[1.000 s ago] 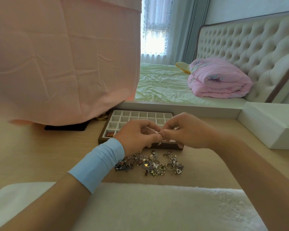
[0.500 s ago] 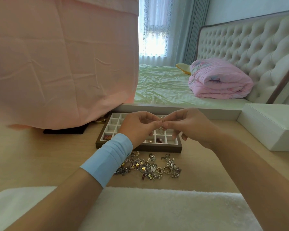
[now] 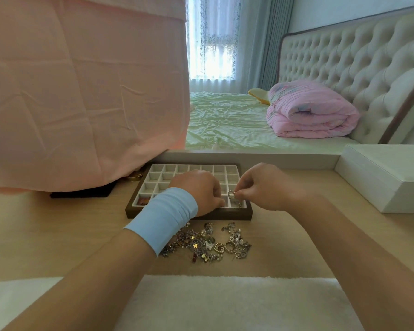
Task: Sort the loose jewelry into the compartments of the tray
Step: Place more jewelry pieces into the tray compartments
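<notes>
Right hand (image 3: 270, 189): grip pinching a heart-shaped charm (image 3: 231, 194) just above the near-right compartments of the tray (image 3: 225, 214). Left hand (image 3: 198, 189), with blue wristband (image 3: 163, 218), lies over the tray, fingers curled down; what its grip holds cannot be told. Loose jewelry (image 3: 208, 244) is heaped on the bench (image 3: 58, 235) just before the tray; 1 red piece (image 3: 144, 201) sits in the near-left compartment

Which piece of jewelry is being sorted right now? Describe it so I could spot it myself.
Find the brown tray with white compartments on the wooden desk. Over its near right corner, the right hand pinches a small silvery heart-shaped loop. Unlike the pile of loose jewelry before the tray, it alone is held in fingertips.
</notes>
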Action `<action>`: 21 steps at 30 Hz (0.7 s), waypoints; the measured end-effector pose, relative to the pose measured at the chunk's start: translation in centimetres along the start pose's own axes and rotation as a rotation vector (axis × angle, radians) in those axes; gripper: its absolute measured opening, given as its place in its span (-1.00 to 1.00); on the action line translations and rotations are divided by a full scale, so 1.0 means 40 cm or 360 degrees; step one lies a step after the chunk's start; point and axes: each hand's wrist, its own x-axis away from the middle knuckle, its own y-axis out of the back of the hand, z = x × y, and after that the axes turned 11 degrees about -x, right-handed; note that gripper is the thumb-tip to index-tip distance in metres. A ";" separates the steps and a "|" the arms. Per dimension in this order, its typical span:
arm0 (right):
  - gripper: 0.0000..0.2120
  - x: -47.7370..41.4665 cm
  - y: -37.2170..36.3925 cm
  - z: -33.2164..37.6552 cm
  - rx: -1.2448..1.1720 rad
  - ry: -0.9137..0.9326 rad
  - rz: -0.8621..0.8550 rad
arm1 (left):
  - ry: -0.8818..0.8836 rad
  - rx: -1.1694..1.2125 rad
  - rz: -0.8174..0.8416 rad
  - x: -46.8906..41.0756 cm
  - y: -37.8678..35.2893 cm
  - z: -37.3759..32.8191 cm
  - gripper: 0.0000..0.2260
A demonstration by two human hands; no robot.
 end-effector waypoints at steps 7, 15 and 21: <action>-0.86 0.011 0.001 0.011 0.0360 -0.0021 -0.0010 | -0.0110 -0.0084 0.0136 -0.018 0.011 -0.012 -0.91; -0.88 0.020 0.000 0.025 0.0440 -0.0012 -0.0062 | -0.0208 -0.0130 0.0127 -0.024 0.019 -0.015 -0.92; -0.87 0.026 -0.004 0.031 0.0430 0.0055 0.0089 | -0.0197 0.0018 0.0036 -0.014 0.031 0.008 -0.92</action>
